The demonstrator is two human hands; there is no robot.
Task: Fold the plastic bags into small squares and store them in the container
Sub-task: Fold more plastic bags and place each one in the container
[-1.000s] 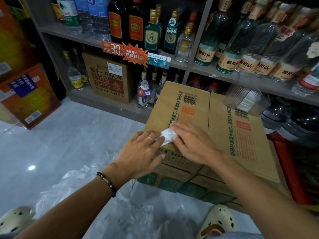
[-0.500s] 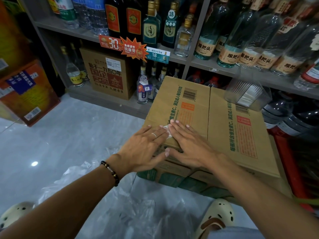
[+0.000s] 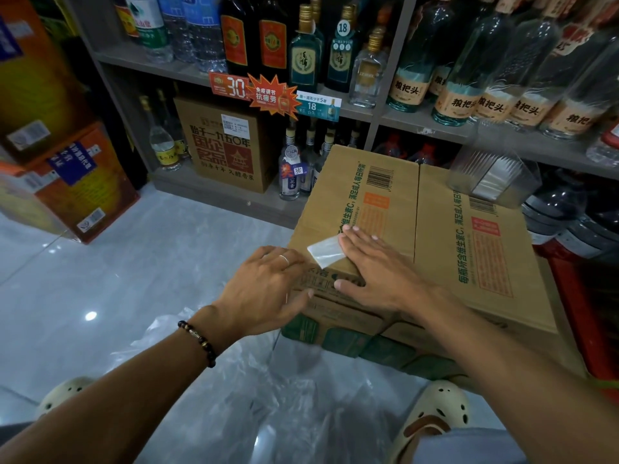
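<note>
Right hand (image 3: 378,262) lies flat, fingers straight, pressing folded bag (image 3: 324,252) onto carton (image 3: 469,249). Left hand (image 3: 264,289) rests open at the carton's edge, holding nothing.

Shop aisle with stocked shelving

Grey shelves (image 3: 174,67) are holding bottles (image 3: 304,51) and a carton (image 3: 221,145); the glossy pale floor (image 3: 117,279) is reflecting a ceiling light.

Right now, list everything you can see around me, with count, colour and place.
Small folded clear plastic bag: one, whitish, on the box top, under the right hand's fingers.
Brown cardboard box: one, tan with green print, front centre.
Clear plastic container: one, transparent, on the box's far right corner, holding folded bags.
Loose clear plastic bags: several, on the floor.
Glass bottles: many, on grey shelves.
Orange cartons: stacked, left.
Cream clogs: two, below.
Left hand: open, at the box edge.
Right hand: flat, pressing the bag.
</note>
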